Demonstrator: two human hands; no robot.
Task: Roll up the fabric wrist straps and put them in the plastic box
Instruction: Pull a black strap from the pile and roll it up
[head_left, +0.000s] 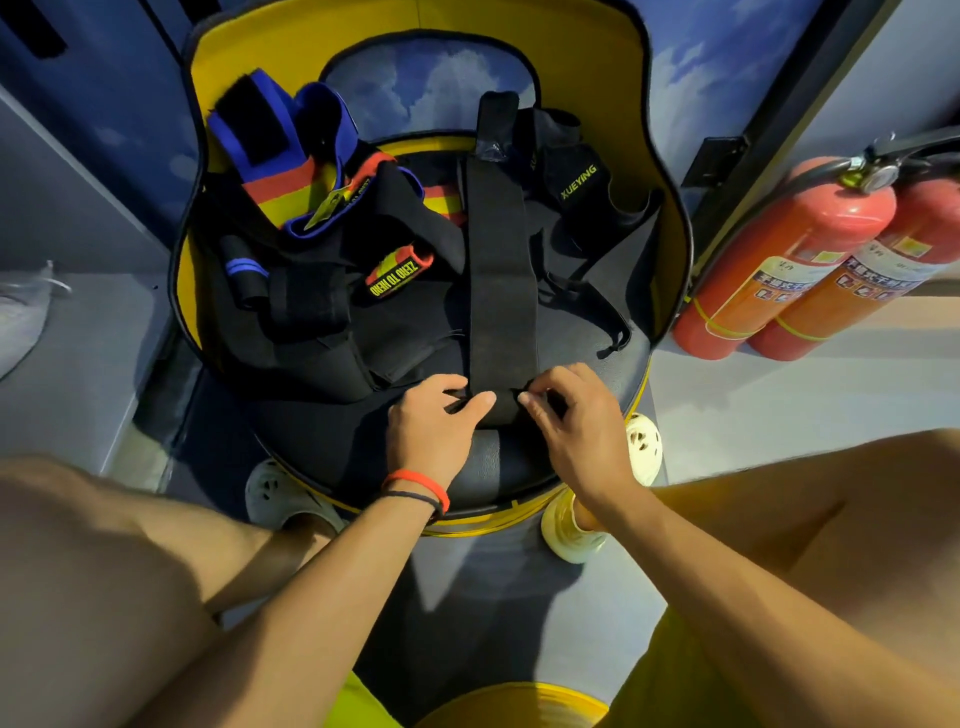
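A long black fabric wrist strap (500, 270) lies stretched away from me across the round black seat (322, 441) of a yellow chair. My left hand (434, 426) and my right hand (574, 415) pinch its near end from either side, where the strap is curled over into the start of a roll. More straps lie piled on the seat behind: a blue, red and yellow one (280, 156), a black one lettered XUEYING (576, 182), and a small roll marked ZERO TO HERO (397, 273). No plastic box is in view.
The yellow chair back (249, 57) curves round the pile. Two red fire extinguishers (810, 260) lean at the right wall. My knees and white clogs (280, 493) flank the seat. A grey ledge (78, 338) is on the left.
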